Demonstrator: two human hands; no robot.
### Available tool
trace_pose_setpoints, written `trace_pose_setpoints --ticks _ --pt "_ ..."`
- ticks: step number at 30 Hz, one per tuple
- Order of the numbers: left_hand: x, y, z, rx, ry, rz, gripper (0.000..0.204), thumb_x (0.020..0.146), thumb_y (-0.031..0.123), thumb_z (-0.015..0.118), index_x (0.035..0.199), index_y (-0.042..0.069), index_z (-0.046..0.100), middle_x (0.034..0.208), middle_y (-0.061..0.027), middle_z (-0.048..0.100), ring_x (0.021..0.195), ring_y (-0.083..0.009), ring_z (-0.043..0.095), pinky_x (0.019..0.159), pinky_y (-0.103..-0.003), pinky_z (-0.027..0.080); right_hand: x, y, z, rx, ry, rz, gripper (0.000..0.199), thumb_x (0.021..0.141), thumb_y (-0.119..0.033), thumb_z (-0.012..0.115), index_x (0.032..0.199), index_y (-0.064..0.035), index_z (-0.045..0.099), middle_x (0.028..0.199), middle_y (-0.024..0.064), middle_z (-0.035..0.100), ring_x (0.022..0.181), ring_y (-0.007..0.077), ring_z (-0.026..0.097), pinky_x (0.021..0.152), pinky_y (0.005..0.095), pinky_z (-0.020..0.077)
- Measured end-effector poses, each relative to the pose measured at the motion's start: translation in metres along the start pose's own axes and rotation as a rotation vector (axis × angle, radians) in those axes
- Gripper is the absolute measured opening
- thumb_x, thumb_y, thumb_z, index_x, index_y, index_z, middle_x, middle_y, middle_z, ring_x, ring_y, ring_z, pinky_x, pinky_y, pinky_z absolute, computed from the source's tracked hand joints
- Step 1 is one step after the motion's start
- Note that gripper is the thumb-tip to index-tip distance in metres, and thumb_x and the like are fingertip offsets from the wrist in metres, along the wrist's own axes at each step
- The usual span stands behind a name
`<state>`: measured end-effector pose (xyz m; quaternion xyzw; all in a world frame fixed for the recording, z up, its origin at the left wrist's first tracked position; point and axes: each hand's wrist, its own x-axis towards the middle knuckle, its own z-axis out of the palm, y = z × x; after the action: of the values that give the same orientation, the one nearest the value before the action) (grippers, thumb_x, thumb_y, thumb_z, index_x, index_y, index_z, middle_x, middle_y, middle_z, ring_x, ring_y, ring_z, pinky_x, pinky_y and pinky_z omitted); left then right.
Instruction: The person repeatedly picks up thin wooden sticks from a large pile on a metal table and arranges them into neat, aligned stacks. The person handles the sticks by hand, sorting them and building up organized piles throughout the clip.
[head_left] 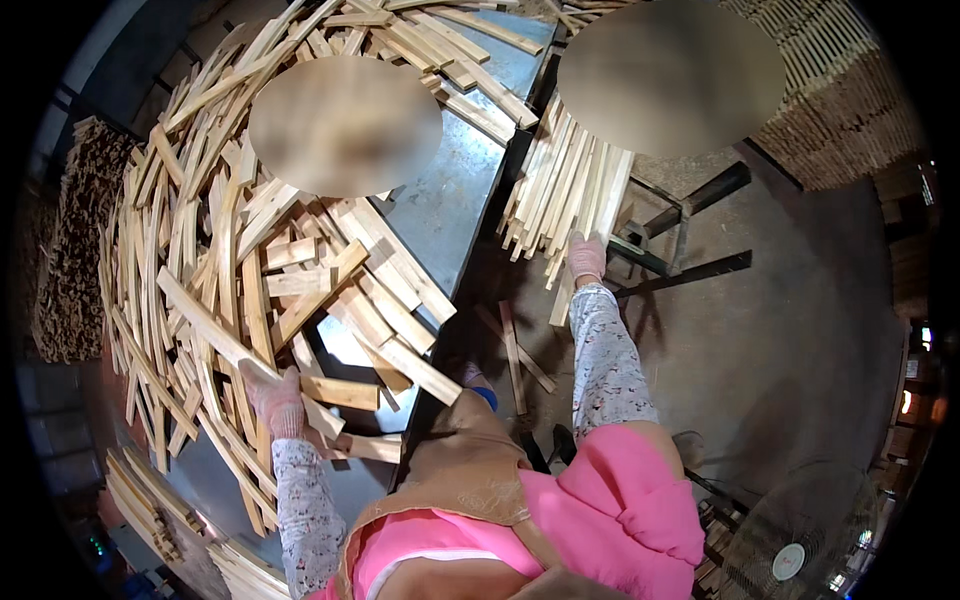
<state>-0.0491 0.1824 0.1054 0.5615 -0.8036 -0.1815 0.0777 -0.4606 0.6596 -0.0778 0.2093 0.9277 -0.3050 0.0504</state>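
My left hand [274, 398], in a pink glove, grips a long pale wooden slat [205, 322] that lies slanted over a big heap of slats [200, 220] on a metal table [445, 200]. My right hand [587, 257], also gloved, reaches out past the table's edge and rests on the near ends of a neat bundle of long slats [565, 190] stacked to the right. Whether its fingers close on a slat is hard to tell.
Two loose slats [515, 355] lie on the concrete floor beside the table. A dark metal frame [690, 210] holds the bundle. Stacked wood [850, 110] rises at the far right, a fan [800, 545] stands at the lower right, more slats [140, 500] at the lower left.
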Motion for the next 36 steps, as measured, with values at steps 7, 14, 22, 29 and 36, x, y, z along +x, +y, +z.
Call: trace_pose_setpoints --ticks 7,14,22,29,36 --pt "-0.016 0.022 -0.006 -0.184 -0.039 -0.045 0.101 0.09 0.0 0.073 0.175 0.009 0.02 0.175 -0.0204 0.036 0.16 -0.0338 0.037 0.131 -0.036 0.027 0.025 -0.064 0.075 -0.119 -0.163 -0.031 0.061 0.106 -0.049 0.051 0.144 -0.0019 0.061 0.145 0.0349 0.062 0.133 0.0516 0.061 0.116 0.0558 0.0474" --pt "-0.002 -0.049 -0.014 -0.317 -0.088 0.077 0.102 0.09 0.007 0.075 0.171 -0.007 0.015 0.178 -0.028 0.02 0.166 -0.035 0.024 0.135 -0.038 0.021 0.003 -0.066 0.073 -0.293 -0.151 -0.203 0.065 0.109 -0.044 0.044 0.155 0.0017 0.051 0.144 0.0295 0.062 0.132 0.0435 0.059 0.115 0.0496 0.0456" --pt "-0.027 -0.15 -0.108 -1.369 -0.108 -0.148 0.076 0.086 0.009 0.07 0.158 -0.001 0.047 0.123 -0.0175 0.074 0.096 -0.0247 0.075 0.088 -0.042 0.065 -0.284 -0.173 -0.018 0.563 -0.26 -0.964 0.052 0.111 -0.024 0.058 0.153 0.0056 0.051 0.117 0.0194 0.07 0.1 0.0226 0.067 0.093 0.037 0.0564" --pt "-0.095 -0.345 -0.148 -1.924 -0.229 -0.263 0.053 0.096 0.016 0.052 0.14 -0.014 0.057 0.122 -0.0229 0.072 0.101 -0.033 0.075 0.095 -0.043 0.065 -0.575 -0.257 0.061 -0.386 -0.525 -1.187 0.094 0.091 -0.059 0.076 0.161 -0.0032 0.046 0.147 0.0276 0.064 0.135 0.0423 0.064 0.113 0.0487 0.0505" --pt "-0.266 -0.555 -0.179 -0.031 0.208 -0.551 0.049 0.09 0.022 0.069 0.136 0.006 0.068 0.12 -0.0273 0.07 0.115 -0.046 0.067 0.104 -0.051 0.054 -0.6 -0.24 0.113 -0.3 -0.232 -0.827 0.094 0.086 -0.039 0.084 0.164 -0.0084 0.04 0.159 0.034 0.05 0.133 0.0511 0.061 0.115 0.052 0.0499"
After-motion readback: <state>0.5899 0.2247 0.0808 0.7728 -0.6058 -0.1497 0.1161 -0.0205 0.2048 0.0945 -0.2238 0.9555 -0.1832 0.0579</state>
